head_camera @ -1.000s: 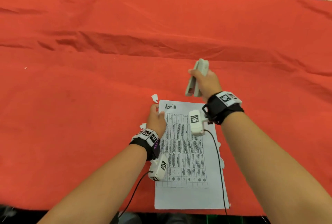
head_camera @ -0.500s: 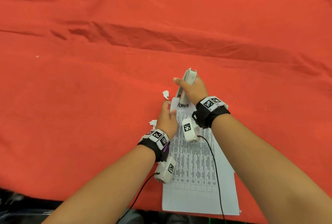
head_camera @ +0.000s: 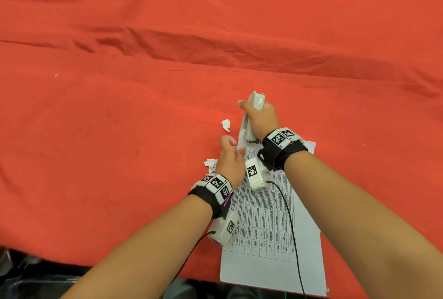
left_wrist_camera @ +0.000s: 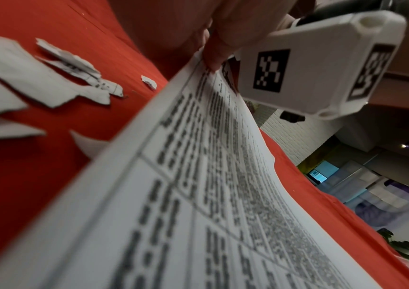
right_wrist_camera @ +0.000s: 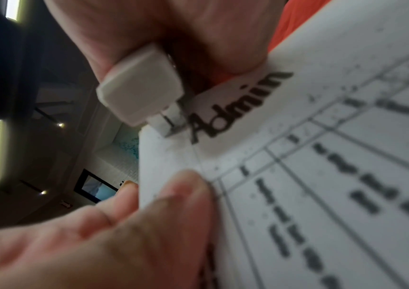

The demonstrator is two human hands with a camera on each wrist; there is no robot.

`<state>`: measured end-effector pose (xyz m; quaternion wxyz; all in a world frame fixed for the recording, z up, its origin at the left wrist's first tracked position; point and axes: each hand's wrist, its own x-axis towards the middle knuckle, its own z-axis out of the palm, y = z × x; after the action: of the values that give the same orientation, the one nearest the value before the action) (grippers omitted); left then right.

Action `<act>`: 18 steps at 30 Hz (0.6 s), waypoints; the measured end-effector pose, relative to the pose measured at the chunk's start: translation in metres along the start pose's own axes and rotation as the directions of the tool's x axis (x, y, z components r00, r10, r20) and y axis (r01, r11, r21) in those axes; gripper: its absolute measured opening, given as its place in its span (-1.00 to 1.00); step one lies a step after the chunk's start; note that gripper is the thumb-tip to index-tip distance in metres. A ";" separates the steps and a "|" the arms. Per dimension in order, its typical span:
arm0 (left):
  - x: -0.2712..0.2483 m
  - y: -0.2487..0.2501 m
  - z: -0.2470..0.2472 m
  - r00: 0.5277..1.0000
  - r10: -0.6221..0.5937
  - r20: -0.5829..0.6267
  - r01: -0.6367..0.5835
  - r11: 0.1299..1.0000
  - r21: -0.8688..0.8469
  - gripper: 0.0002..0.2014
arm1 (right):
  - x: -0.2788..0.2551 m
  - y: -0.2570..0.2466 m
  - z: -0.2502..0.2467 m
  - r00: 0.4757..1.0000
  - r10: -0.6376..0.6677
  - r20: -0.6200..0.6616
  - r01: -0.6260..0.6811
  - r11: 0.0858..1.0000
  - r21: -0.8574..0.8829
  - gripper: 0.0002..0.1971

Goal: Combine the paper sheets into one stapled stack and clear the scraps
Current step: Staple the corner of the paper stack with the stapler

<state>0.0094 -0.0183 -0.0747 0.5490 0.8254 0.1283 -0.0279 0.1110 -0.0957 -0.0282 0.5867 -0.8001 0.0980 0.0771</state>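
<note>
A stack of printed paper sheets [head_camera: 271,238] headed "Admin" [right_wrist_camera: 238,103] lies on the red cloth, its near end over the table's front edge. My left hand [head_camera: 231,154] pinches the stack's far left corner and lifts it, thumb [right_wrist_camera: 186,187] on top. My right hand [head_camera: 260,118] grips a pale grey stapler [head_camera: 255,104], whose nose [right_wrist_camera: 144,88] sits over that corner beside the heading. Torn white scraps [head_camera: 225,125] [head_camera: 210,163] lie just left of the stack; the left wrist view shows several scraps [left_wrist_camera: 75,64].
The red cloth [head_camera: 119,118] covers the whole table and is wrinkled across the far half. A tiny white speck [head_camera: 56,75] lies at the far left. The table's front edge [head_camera: 119,267] runs below my forearms.
My right hand has brought the stapler down and left from above the sheet onto its far left corner. My left hand has stayed at that corner, holding it up.
</note>
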 end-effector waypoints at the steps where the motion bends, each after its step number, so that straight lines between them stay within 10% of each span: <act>1: -0.001 0.002 -0.002 1.000 -0.003 0.017 0.003 1.000 -0.010 -0.90 | 0.001 0.000 0.000 1.000 0.003 -0.011 -0.003 1.000 0.003 -0.59; 9: -0.034 -0.016 -0.019 0.956 -0.127 0.264 0.144 0.988 -0.049 -0.83 | 0.003 -0.002 -0.003 0.997 0.034 -0.072 -0.028 0.997 0.074 -0.62; 18: -0.063 -0.024 -0.018 0.946 -0.217 0.242 0.232 0.972 -0.033 -0.95 | 0.001 -0.004 -0.004 0.997 0.027 -0.070 -0.015 0.986 0.168 -0.66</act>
<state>-0.0589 -0.0048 -0.0773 0.5787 0.7790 0.1559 -0.1845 0.1130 -0.0982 -0.0232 0.6471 -0.7492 0.1339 0.0459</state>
